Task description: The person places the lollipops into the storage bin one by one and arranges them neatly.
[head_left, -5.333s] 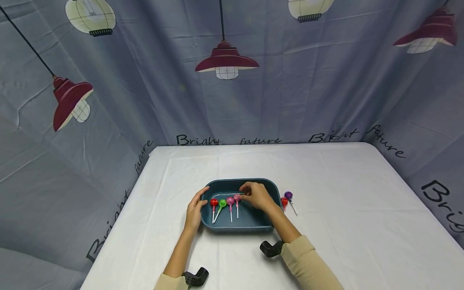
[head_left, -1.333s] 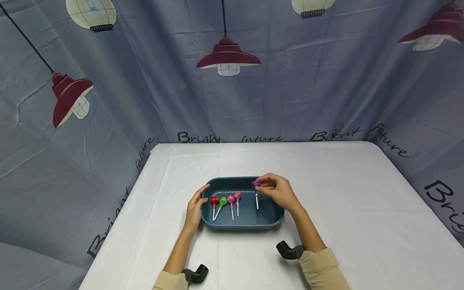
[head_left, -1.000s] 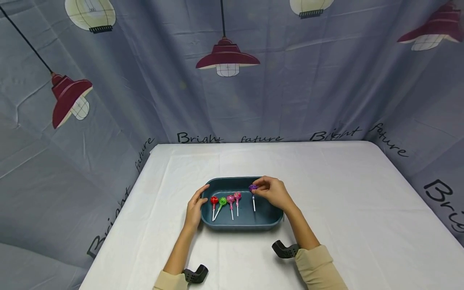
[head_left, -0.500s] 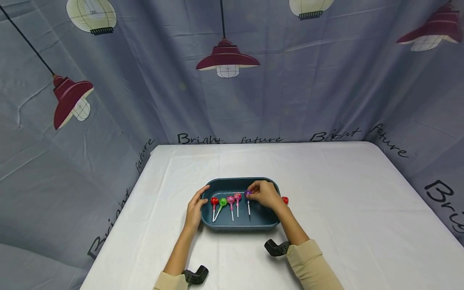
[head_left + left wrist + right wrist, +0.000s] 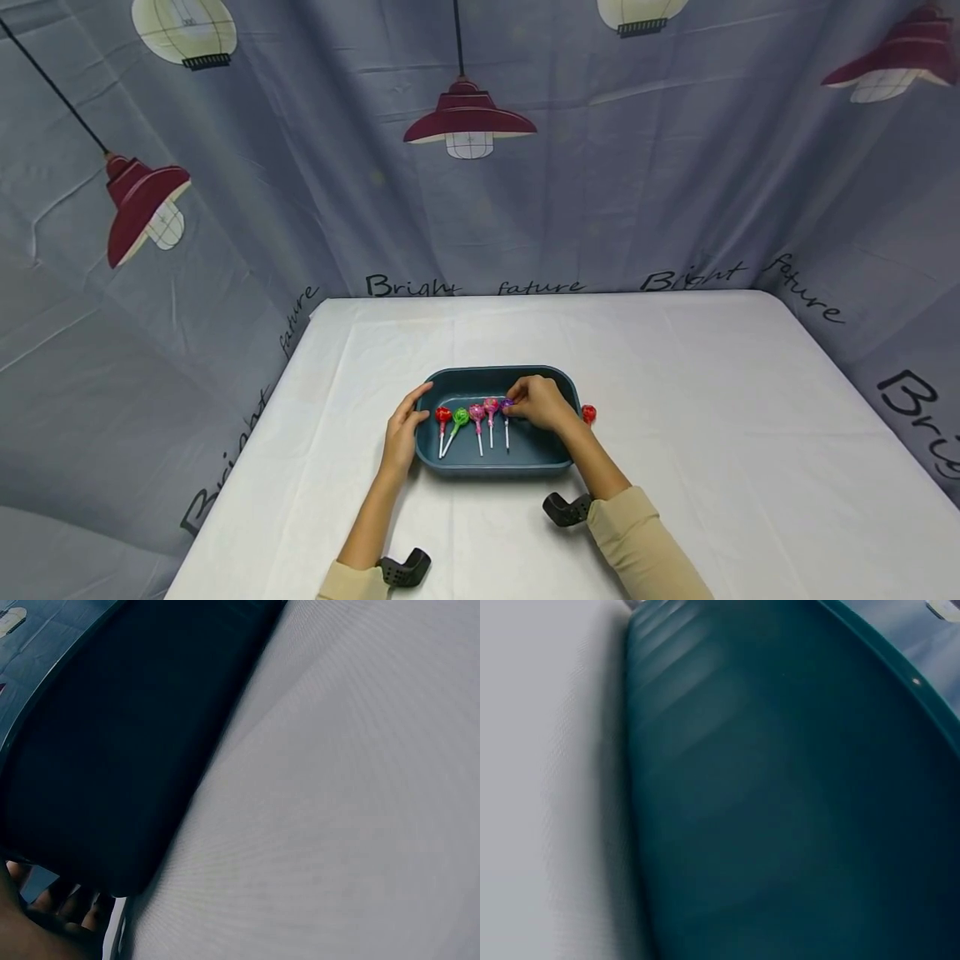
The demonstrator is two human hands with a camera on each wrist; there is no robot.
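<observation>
In the head view, a dark teal tray [image 5: 517,473] sits on the white table. My left hand [image 5: 401,429] holds its left end, thumb and fingers at the rim; in the left wrist view, bent fingers [image 5: 79,906] lie against that end. My right hand [image 5: 538,402] is over the tray and pinches the head of a purple lollipop [image 5: 507,429], its white stick pointing toward me. To its left lie a red lollipop [image 5: 443,416], a green lollipop [image 5: 461,417] and two pink lollipops [image 5: 477,413], heads away from me. The right wrist view shows only the tray's side [image 5: 727,787], no hand.
Just outside the tray's right end is another red lollipop [image 5: 589,413], partly hidden by tray and arm. White cloth covers the table [image 5: 675,375]. A grey-blue printed curtain [image 5: 480,217] hangs behind and on both sides.
My right hand has brought the purple lollipop from right of the tray into it, then left beside the pink ones. Earlier it held a pink lollipop there. My left hand stays at the tray's end.
</observation>
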